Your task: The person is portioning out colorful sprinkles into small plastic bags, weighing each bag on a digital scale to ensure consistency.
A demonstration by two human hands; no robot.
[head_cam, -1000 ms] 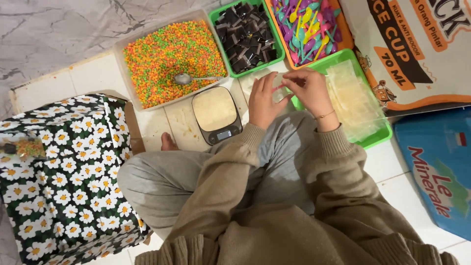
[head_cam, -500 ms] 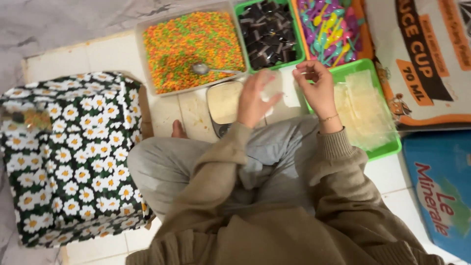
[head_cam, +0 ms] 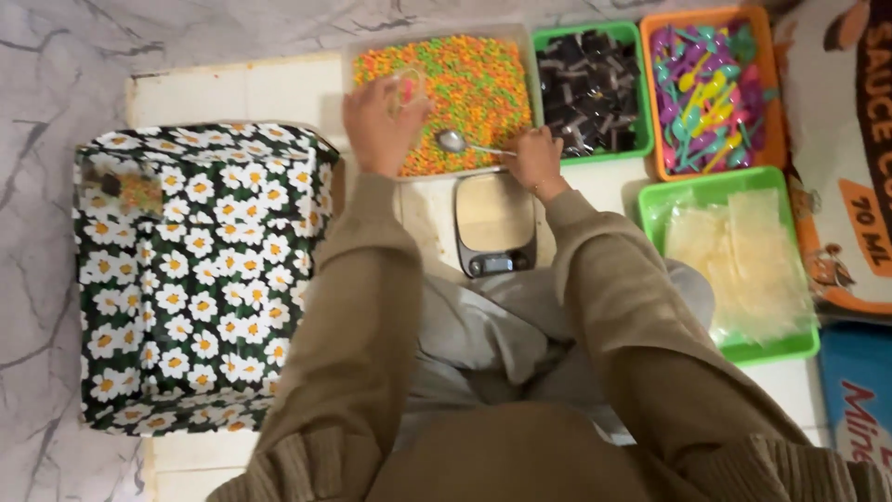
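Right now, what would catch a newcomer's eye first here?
The tray of orange-green bits at top centre, where the left hand holds a small clear bag and the right hand grips a metal spoon. Then the daisy-print box at left and the orange tray of bright plastic spoons at top right.

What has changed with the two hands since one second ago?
Both hands left the green tray of clear bags and moved to the tray of colourful bits. The left hand holds a small clear bag over it; the right hand took the spoon. The scale stayed.
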